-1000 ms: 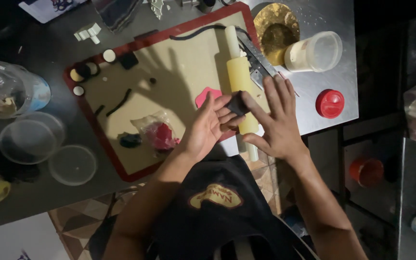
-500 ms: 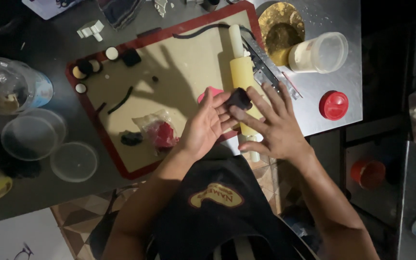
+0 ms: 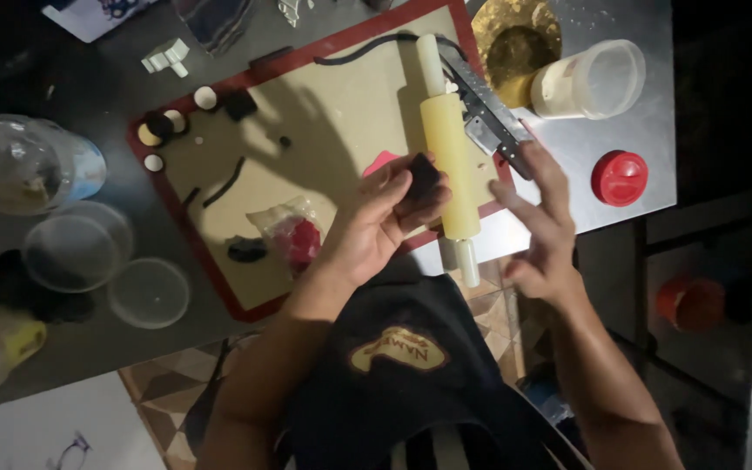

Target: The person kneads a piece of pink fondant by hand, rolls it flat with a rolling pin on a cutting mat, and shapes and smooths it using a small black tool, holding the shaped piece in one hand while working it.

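While pinched in the left hand (image 3: 376, 226), a small, seemingly matte black lump (image 3: 422, 175); right hand (image 3: 540, 228) spread empty.

On the red-edged mat (image 3: 219, 104): one pale rolling pin (image 3: 451, 157), one bagged red lump (image 3: 298, 239), four small round discs (image 3: 151, 135). Left of the mat: two clear lids (image 3: 76, 252). Right of it: one red cap (image 3: 619, 177), one clear tub (image 3: 589, 80).

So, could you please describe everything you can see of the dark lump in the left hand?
The dark lump is small, black and matte, like soft modelling paste, roughly blocky in shape. The left hand pinches it between thumb and fingers, lifted above the beige mat, just beside the pale yellow rolling pin. The right hand is open, apart from it.
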